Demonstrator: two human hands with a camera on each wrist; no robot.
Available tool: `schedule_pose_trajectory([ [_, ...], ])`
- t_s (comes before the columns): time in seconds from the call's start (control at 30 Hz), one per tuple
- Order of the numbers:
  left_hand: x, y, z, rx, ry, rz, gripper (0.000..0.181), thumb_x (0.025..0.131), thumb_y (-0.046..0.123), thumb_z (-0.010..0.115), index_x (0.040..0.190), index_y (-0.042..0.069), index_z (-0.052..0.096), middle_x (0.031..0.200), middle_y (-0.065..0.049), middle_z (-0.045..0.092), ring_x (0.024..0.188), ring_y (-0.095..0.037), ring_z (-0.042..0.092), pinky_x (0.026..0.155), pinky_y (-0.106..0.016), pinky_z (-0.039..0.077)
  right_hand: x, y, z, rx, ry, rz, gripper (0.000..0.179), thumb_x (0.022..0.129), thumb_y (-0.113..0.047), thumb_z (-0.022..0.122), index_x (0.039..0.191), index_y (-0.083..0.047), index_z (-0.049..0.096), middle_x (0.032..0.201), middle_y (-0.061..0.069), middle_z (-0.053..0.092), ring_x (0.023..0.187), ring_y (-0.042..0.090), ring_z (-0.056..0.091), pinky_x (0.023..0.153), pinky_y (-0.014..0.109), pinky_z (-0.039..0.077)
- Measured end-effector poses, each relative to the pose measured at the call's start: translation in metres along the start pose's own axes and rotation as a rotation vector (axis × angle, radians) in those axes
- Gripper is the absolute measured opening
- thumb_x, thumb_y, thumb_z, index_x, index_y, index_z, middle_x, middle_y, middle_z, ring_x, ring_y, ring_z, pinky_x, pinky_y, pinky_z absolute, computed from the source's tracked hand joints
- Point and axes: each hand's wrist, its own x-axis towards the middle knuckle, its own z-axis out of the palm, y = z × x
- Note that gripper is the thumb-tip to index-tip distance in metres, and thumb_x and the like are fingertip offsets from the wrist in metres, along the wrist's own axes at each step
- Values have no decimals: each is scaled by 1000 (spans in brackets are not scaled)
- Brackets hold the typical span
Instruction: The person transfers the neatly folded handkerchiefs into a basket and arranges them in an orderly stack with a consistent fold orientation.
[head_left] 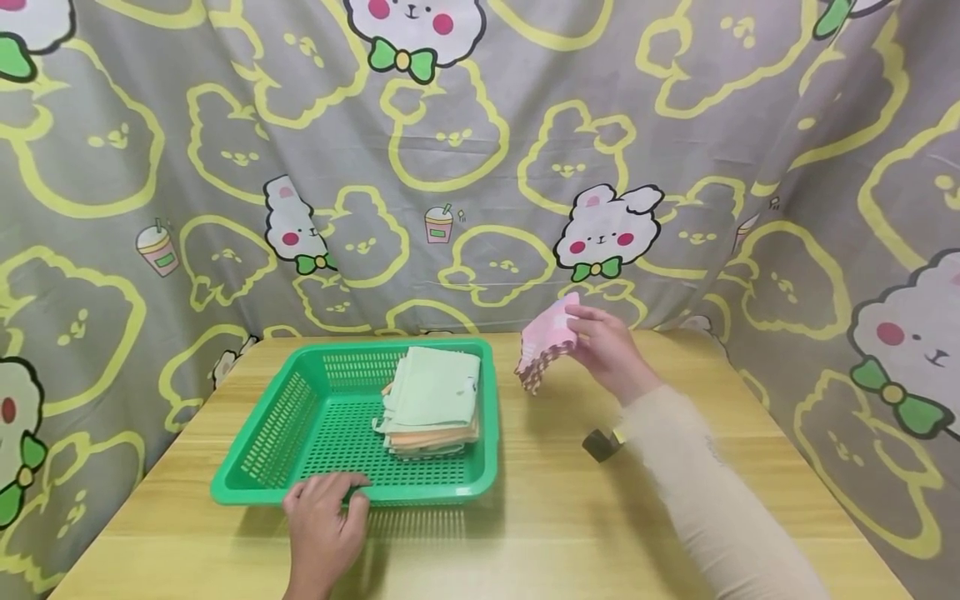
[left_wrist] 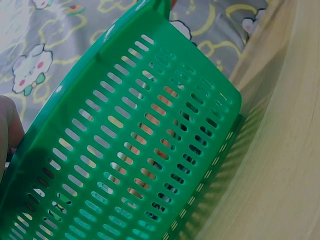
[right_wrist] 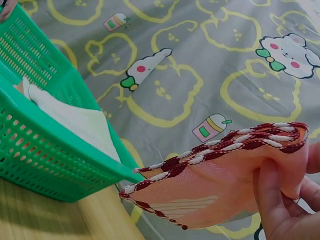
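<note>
A pink folded cloth [head_left: 546,337] with a red-and-white stitched edge is pinched in my right hand [head_left: 606,348], held above the table to the right of the basket. In the right wrist view the thumb presses on the pink cloth [right_wrist: 225,185] and its folded layers show. My left hand [head_left: 326,517] grips the near rim of a green plastic basket [head_left: 258,425]. Inside, at the right end, lies a stack of folded cloths, a pale green cloth [head_left: 435,387] on top and orange ones [head_left: 431,436] below. The left wrist view shows the basket's slotted wall [left_wrist: 125,130].
A small black object [head_left: 598,445] with a bit of yellow beside it lies on the wooden table [head_left: 540,500], partly hidden by the right sleeve [head_left: 705,492]. A patterned grey curtain [head_left: 480,275] hangs behind the table and along its sides.
</note>
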Motion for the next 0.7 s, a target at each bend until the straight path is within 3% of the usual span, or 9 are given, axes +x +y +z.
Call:
schedule_pose_trajectory([
  [0.17,-2,-1,1,5,-16,-15,20,78,2,53,73,15,68,75,-1,69,74,-25,58,83,-55,27,1,0,6,13,5,7,40,96,2,49,135,6,43,106,8,53,80,11,58,74,20,51],
  [0.5,-1,-3,1,-8,-17,-12,19,78,2,53,74,12,69,75,-2,69,75,-25,58,84,-55,26,6,2,19,42,-4,2,38,96,4,48,134,6,44,119,9,47,85,11,57,75,19,51],
  [0.7,-1,-2,1,-8,-22,-23,21,78,2,53,74,15,68,75,0,68,75,-24,58,85,-55,25,10,5,27,64,-4,17,33,96,4,47,129,4,48,115,10,48,84,12,56,71,19,50],
])
